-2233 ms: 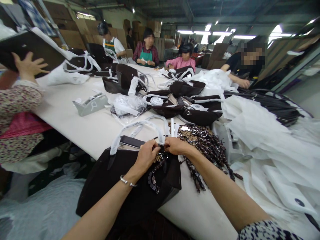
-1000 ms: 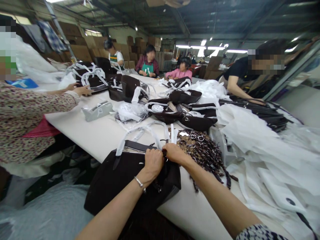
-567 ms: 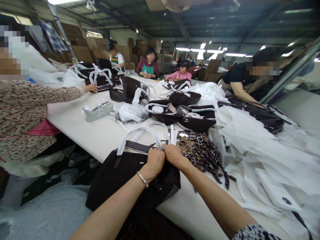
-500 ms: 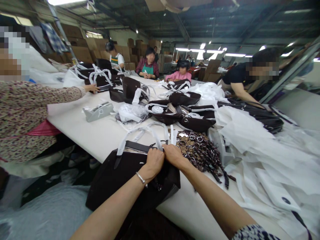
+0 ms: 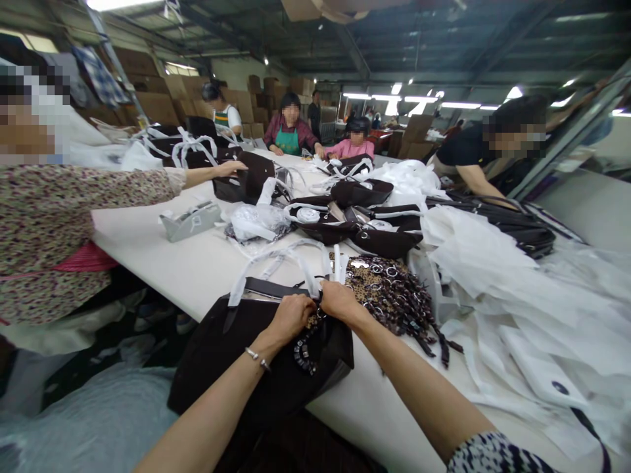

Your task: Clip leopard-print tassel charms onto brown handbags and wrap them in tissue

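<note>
Head view: a dark bag (image 5: 211,355) lies across the near edge of the table (image 5: 162,263); left hand (image 5: 292,316) and right hand (image 5: 339,301) work side by side at its right end by a beaded charm (image 5: 304,358), whether clamped I cannot tell. Charm pile (image 5: 389,295) crowds right; open tabletop reaches far-left dispenser (image 5: 193,222).

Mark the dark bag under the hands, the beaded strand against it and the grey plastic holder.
Dark bag (image 5: 229,338): head view, on its front panel.
Beaded strand (image 5: 298,357): head view, on its curved beads.
Grey plastic holder (image 5: 191,225): head view, on its near side.
</note>
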`<control>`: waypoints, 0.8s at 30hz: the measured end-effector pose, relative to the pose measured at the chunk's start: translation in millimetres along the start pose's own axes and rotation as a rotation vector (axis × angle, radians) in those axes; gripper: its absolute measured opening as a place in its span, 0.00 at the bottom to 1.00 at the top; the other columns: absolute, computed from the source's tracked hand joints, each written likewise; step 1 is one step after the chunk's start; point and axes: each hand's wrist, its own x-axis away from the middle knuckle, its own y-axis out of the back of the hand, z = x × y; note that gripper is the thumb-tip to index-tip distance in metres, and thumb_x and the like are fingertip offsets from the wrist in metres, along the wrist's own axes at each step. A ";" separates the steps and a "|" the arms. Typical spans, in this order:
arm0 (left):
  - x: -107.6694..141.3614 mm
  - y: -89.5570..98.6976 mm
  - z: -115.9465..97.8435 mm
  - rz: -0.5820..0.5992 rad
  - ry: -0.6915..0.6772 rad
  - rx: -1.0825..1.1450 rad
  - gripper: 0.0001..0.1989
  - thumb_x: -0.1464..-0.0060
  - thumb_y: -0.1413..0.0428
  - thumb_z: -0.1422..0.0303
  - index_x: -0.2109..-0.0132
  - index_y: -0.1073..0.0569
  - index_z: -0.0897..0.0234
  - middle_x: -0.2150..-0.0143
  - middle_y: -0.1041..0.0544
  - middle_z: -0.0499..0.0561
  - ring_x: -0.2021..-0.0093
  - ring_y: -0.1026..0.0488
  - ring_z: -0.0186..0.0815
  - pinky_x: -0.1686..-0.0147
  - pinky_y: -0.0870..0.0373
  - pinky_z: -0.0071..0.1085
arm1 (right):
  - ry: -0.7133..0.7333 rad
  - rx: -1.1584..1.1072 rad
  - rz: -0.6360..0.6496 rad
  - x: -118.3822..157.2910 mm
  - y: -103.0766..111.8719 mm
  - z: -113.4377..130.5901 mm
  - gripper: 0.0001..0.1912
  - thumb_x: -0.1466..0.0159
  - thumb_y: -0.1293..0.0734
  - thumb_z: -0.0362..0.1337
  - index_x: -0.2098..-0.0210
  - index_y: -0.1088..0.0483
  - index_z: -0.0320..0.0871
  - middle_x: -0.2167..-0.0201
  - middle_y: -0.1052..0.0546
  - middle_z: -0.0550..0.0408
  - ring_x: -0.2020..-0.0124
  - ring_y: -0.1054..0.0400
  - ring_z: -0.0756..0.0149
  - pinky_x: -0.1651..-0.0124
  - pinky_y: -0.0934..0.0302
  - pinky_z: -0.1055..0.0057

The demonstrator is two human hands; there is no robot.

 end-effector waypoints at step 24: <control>8.7 7.6 -28.2 -0.108 0.041 0.054 0.10 0.39 0.50 0.69 0.57 0.24 0.60 0.59 0.18 0.48 0.57 0.24 0.37 0.48 0.37 0.35 | -0.059 -0.225 0.115 -8.0 11.7 -21.2 0.22 0.48 0.31 0.32 0.53 0.29 0.37 0.61 0.21 0.46 0.61 0.27 0.59 0.65 0.38 0.74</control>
